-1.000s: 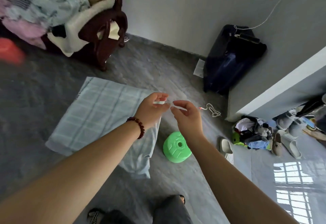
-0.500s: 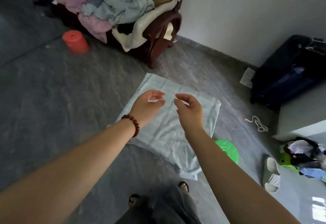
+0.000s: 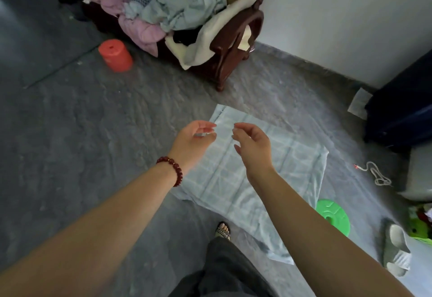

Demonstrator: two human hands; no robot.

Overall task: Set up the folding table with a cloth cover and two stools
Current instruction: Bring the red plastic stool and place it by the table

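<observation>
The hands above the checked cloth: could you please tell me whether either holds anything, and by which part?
Nothing is visibly held. The left hand and right hand hover above the cloth, fingers loosely curled and empty.

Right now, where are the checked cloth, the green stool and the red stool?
checked cloth (image 3: 292, 163): head view, on its flat upper surface.
green stool (image 3: 336, 210): head view, on the round seat top.
red stool (image 3: 117, 59): head view, on the side wall below the top.
</observation>
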